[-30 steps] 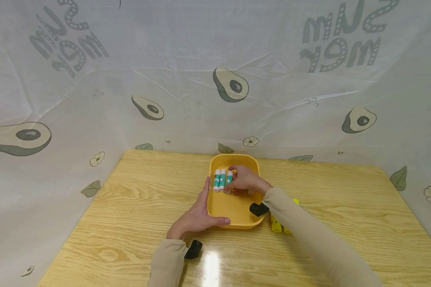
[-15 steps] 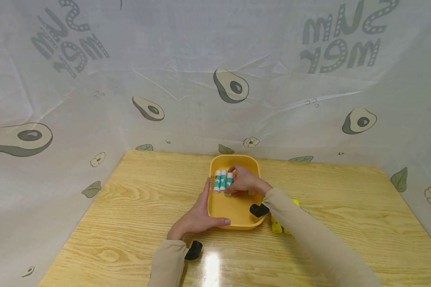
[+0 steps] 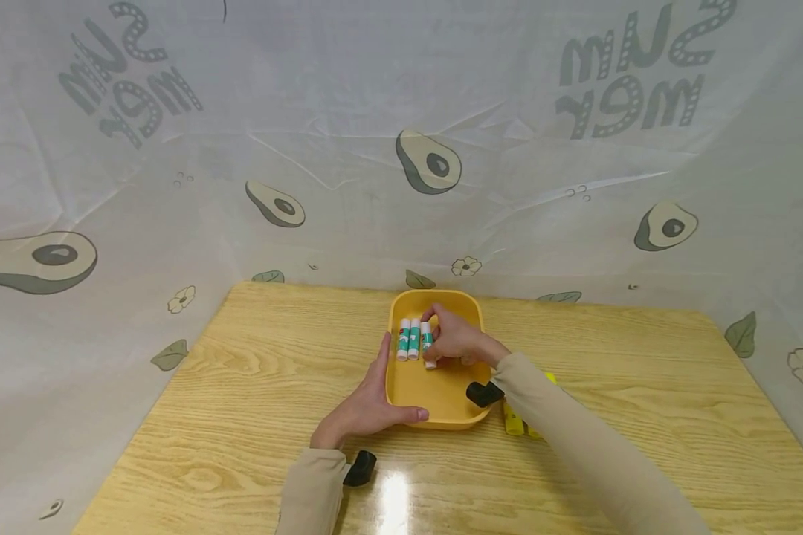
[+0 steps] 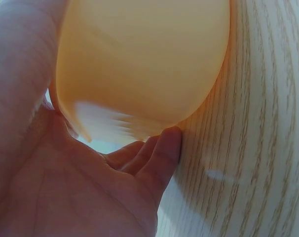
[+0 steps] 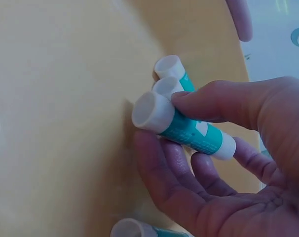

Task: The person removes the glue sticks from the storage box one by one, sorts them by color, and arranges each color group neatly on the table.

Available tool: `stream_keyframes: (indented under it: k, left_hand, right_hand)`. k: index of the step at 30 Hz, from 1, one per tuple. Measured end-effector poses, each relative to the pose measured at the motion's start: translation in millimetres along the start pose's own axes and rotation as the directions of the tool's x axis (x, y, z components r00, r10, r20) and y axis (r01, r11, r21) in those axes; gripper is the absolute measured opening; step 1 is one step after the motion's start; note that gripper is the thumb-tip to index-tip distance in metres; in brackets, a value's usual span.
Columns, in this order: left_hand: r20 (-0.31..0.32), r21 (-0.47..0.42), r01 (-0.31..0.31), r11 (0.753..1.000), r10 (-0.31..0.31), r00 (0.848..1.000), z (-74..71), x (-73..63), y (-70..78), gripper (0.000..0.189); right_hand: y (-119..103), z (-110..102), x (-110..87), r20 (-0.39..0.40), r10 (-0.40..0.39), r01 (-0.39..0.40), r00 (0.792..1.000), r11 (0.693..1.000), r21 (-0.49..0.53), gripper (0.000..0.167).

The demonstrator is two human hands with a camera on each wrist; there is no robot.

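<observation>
My right hand [image 3: 456, 336] is inside a yellow plastic tray [image 3: 435, 405], pinching a white glue stick with a teal label [image 5: 191, 131] between thumb and fingers. Two similar glue sticks [image 3: 409, 339] lie side by side along the tray's left wall. Below the right hand in its wrist view, another glue stick [image 5: 134, 229] rests in the tray. My left hand [image 3: 364, 401] grips the tray's near left corner, its thumb at the front rim and its fingers along the left side. In the left wrist view, those fingers [image 4: 162, 153] meet the tray's outer wall.
The tray stands on a wood-grain table [image 3: 274, 357]. Several yellow cylinders [image 3: 514, 420] lie just right of it, partly hidden by the right sleeve [image 3: 575, 438]. A pale sheet printed with avocados [image 3: 428, 162] hangs behind the table and at its sides.
The right hand has tilted the pinched glue stick slightly and drawn its lower end a little toward the front. The left hand and the tray have stayed in place.
</observation>
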State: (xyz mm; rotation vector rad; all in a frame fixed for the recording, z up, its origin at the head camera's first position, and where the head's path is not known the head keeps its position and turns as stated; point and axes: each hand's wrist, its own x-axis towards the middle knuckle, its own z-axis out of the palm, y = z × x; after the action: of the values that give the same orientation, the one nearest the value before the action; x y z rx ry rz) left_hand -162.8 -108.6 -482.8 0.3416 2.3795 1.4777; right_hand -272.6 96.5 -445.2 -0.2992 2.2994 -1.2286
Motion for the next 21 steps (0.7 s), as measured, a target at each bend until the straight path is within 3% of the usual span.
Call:
stream_keyframes:
  k: [6, 21]
  left_hand:
    - [-0.004, -0.004, 0.001, 1.000, -0.001, 1.000, 0.5, 0.8, -1.1, 0.136]
    - [-0.010, -0.030, 0.008, 1.000, -0.009, 1.000, 1.5, 0.7, -1.4, 0.136]
  right_hand:
    - [1.0, -4.5, -3.5, -0.037, -0.033, 0.032, 0.999, 0.999, -0.017, 0.061]
    - [-1.4, -27.1, -26.4, -0.060, -0.126, 0.130, 0.990, 0.990, 0.061, 0.062]
